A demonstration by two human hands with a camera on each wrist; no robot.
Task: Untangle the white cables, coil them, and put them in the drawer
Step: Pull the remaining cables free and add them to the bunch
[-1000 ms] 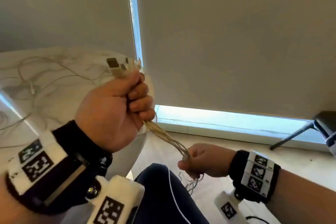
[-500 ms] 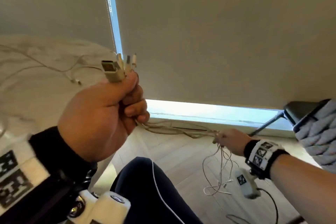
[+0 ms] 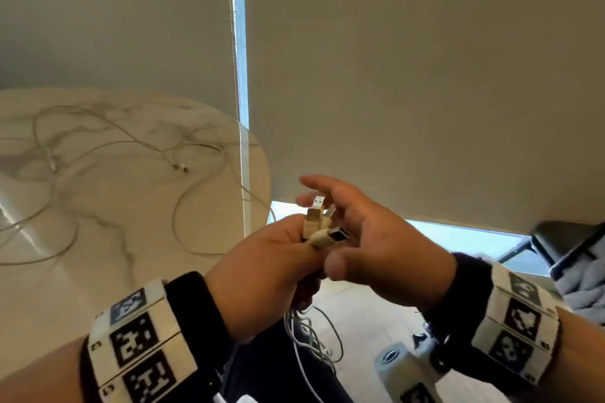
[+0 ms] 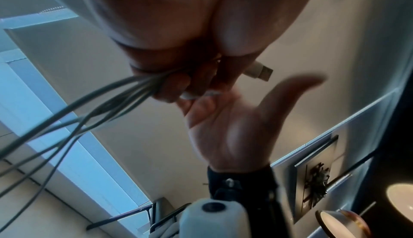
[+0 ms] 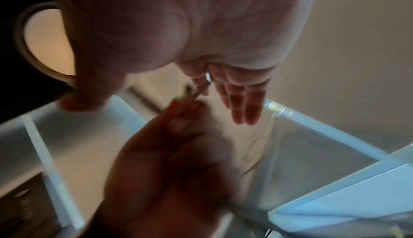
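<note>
My left hand (image 3: 278, 255) grips a bundle of white cables just below their plugs (image 3: 319, 226), which stick up out of the fist; one USB plug (image 4: 259, 70) points sideways. From the fist the cables (image 3: 307, 330) hang down over my lap, and they show as grey strands (image 4: 100, 104) in the left wrist view. My right hand (image 3: 360, 232) is open beside the plugs, fingers straight behind them and thumb in front, holding nothing. Its flat palm (image 4: 234, 127) and straight fingers (image 5: 243, 104) show in the wrist views, with the plug ends (image 5: 201, 88) close by.
A round marble table (image 3: 98, 271) on the left carries more loose white cables (image 3: 137, 144). Lowered window blinds (image 3: 409, 75) fill the back. A dark chair with a grey knitted throw (image 3: 576, 281) stands at the right. My dark-trousered leg (image 3: 268, 370) is below the hands.
My right hand has let go of the cable strands it was pulling out to the right and has come back, open, to the plugs. My left hand has kept its grip.
</note>
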